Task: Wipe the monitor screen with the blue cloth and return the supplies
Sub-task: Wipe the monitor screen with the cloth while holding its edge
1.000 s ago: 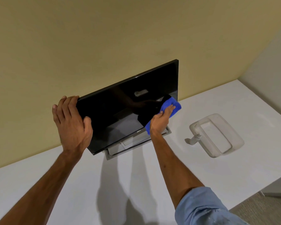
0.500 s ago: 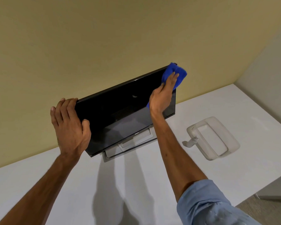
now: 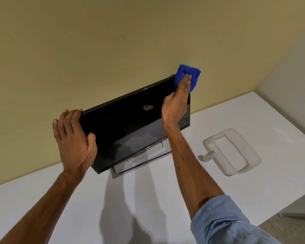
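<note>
— Now, from the head camera: the left hand (image 3: 74, 141) is clamped on the left edge of the Dell monitor (image 3: 130, 124), fingers curled behind the frame and thumb on the dark front.

— And the right hand (image 3: 175, 106)?

— It's flat, fingers straight and together, pressing the blue cloth (image 3: 192, 76) onto the monitor's top right corner. The cloth is bunched under the fingertips and pokes out past the corner against the yellow wall (image 3: 113, 50).

— Where's the monitor sitting?

— It's on its grey stand base (image 3: 144, 161), close to the back edge of the white desk (image 3: 95, 199), with the screen tilted back.

— Anything else on the desk?

— Over toward the right edge, apart from the monitor, sits a clear plastic bin (image 3: 236, 155). A small white piece (image 3: 208, 155) sits against its left side, and I can't tell what it is. A rolled light-blue sleeve (image 3: 218, 221) shows on the right arm.
</note>
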Available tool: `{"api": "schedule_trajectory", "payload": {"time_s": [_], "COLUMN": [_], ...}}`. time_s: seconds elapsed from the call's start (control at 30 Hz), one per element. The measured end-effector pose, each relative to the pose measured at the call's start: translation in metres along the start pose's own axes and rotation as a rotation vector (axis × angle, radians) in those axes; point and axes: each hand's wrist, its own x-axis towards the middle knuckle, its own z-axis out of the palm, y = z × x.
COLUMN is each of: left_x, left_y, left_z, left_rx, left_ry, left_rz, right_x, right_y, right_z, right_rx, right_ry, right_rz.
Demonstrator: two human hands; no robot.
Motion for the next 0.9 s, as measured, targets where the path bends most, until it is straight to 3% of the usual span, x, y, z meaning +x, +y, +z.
{"api": "schedule_trajectory", "payload": {"time_s": [0.57, 0.67, 0.8, 0.9], "left_x": [0.000, 0.001, 0.000, 0.001], "left_y": [-0.007, -0.006, -0.006, -0.006], "left_z": [0.006, 0.003, -0.001, -0.005], "left_rx": [0.027, 0.027, 0.021, 0.018], "left_ry": [0.011, 0.004, -0.014, -0.026], "left_rz": [0.023, 0.028, 0.045, 0.055], "right_x": [-0.037, -0.051, -0.060, -0.069], "right_y": [0.069, 0.082, 0.088, 0.094], "right_z": [0.004, 0.000, -0.006, -0.014], "right_rx": [-0.010, 0.120, 0.741, 0.759], "right_ry": [-0.088, -0.131, -0.097, -0.064], "right_rz": [0.148, 0.271, 0.789, 0.888]}}
